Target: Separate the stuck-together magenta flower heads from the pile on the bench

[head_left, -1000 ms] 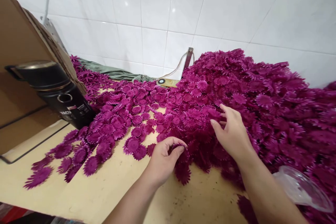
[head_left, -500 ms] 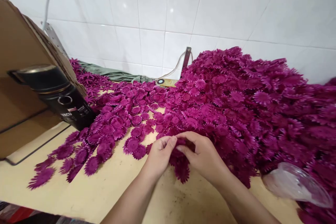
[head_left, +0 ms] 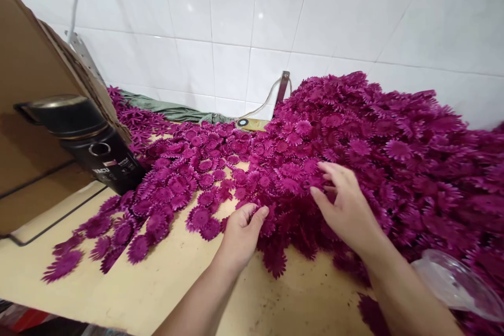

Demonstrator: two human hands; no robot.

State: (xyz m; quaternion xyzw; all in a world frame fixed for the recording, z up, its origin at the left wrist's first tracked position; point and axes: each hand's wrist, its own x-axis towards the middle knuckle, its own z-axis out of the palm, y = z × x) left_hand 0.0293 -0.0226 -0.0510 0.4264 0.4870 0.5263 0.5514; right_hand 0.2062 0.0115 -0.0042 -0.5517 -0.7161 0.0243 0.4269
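A large heap of magenta fabric flowers [head_left: 378, 152] fills the right and centre of the table. My left hand [head_left: 244, 231] is at the near edge of the pile, thumb and fingers pinched on magenta flowers that hang below and beside it. My right hand [head_left: 342, 205] is over the heap with thumb and fingers apart, touching or just above the flowers; nothing is visibly held in it. Looser flowers [head_left: 157, 220] spread in overlapping rows to the left.
A black bottle [head_left: 94, 152] leans by a cardboard box [head_left: 35, 94] at the left. A clear plastic container [head_left: 452, 283] lies at the lower right. Behind are a green cloth [head_left: 169, 108], a yellow tool [head_left: 254, 125] and a tiled wall [head_left: 232, 10].
My right hand has left my left hand, moved right and up over the heap, and opened. My left hand has stayed nearly in place. The flowers near the right forearm have shifted.
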